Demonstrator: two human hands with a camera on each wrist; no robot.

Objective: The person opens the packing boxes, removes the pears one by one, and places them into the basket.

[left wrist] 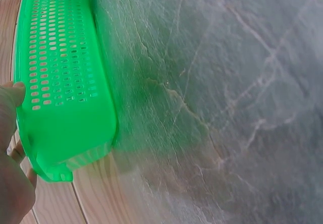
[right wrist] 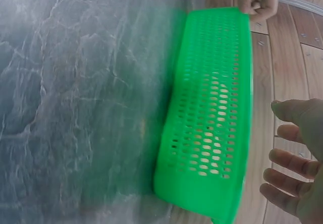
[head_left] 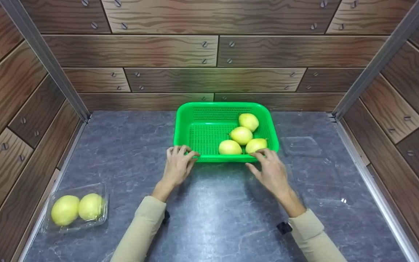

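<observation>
Green basket (head_left: 216, 158) sits at 12 o'clock on the desk (head_left: 209, 218), up by the wood-print back wall (head_left: 216, 78). Only the head view gives us its inside: four yellow-green fruits (head_left: 241, 135), bunched from the basket's 2 o'clock round to its 6 o'clock. Same view alone gives us the clear clamshell (head_left: 105, 211) between 8 and 9 o'clock with two more fruits (head_left: 65, 210) in it, plus some clear plastic (head_left: 300, 145) at 2 o'clock (outline too faint for us to name it).

Both wrist views show us the slotted outer side of the basket instead. From the right wrist we see a gap between the spread fingers (right wrist: 290, 163) and the rim; from the head, those fingertips look to overlap the rim.

Hands: the left hand (head_left: 176, 165) is at the basket's 8 o'clock, thumb and fingers bent, pinching the rim near the corner; the right wrist view catches that pinch too. The right hand (head_left: 273, 173) is at 4 o'clock, just beside the rim, fingers fanned, thumb apart. We see forearms in pale sleeves (head_left: 142, 222) angling in from 7 and 5 o'clock, backs of both hands up.
</observation>
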